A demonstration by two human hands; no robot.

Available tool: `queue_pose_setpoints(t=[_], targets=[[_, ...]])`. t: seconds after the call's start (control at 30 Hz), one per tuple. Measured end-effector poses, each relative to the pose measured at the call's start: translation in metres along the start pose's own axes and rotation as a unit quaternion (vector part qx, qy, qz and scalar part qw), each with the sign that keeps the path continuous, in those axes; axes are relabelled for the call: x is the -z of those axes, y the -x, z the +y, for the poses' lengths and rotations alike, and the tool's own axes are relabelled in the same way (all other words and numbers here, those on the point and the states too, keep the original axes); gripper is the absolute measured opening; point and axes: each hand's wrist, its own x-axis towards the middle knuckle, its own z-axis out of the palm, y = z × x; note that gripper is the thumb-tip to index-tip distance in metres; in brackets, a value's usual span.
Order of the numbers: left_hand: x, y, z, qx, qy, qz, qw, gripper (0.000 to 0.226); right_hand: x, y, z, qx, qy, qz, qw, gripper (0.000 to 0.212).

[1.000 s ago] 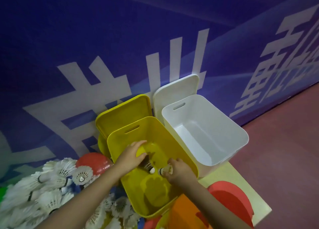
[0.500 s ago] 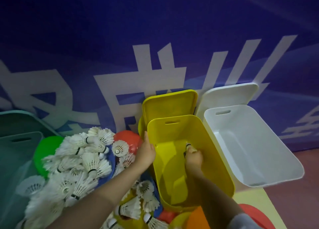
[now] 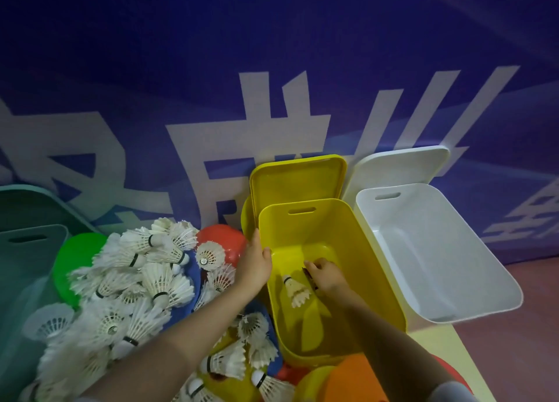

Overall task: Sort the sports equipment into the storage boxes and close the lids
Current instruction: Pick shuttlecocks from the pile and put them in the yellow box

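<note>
Against blue wall, yellow box (image 3: 372,250) holds shuttlecock (image 3: 295,291), cork pointing away; left grip (image 3: 255,265) clasps rim.

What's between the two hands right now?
In the head view, the yellow box's left wall separates left hand from right hand; a shuttlecock lies inside.
</note>
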Motion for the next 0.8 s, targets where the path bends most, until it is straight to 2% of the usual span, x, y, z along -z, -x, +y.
queue_pose_setpoints(t=[0.13,0.23,0.33,0.5,0.6,0.73,0.8], targets=[[0.019,0.014,-0.013,-0.068,-0.011,0.009,0.998,0.051,0.004,0.018,-0.013,0.028,-0.023,0.020,0.999,0.032],[0.038,0.031,-0.021,-0.113,0.006,0.043,0.993,0.040,0.011,0.036,-0.023,0.048,-0.041,0.038,0.997,0.036],[0.068,0.042,-0.028,-0.143,0.031,0.084,0.986,0.033,0.016,0.058,-0.041,0.092,-0.077,0.070,0.990,0.028],[0.129,0.041,-0.050,-0.159,0.006,0.148,0.976,0.030,0.010,0.099,-0.087,0.187,-0.116,0.130,0.967,0.022],[0.160,0.041,-0.070,-0.166,-0.026,0.159,0.973,0.030,-0.004,0.120,-0.116,0.244,-0.103,0.160,0.951,0.021],[0.194,0.046,-0.103,-0.162,-0.090,0.164,0.969,0.033,-0.038,0.128,-0.146,0.271,-0.079,0.143,0.949,0.025],[0.209,0.050,-0.120,-0.152,-0.120,0.163,0.967,0.036,-0.060,0.124,-0.156,0.260,-0.043,0.133,0.955,0.037]])
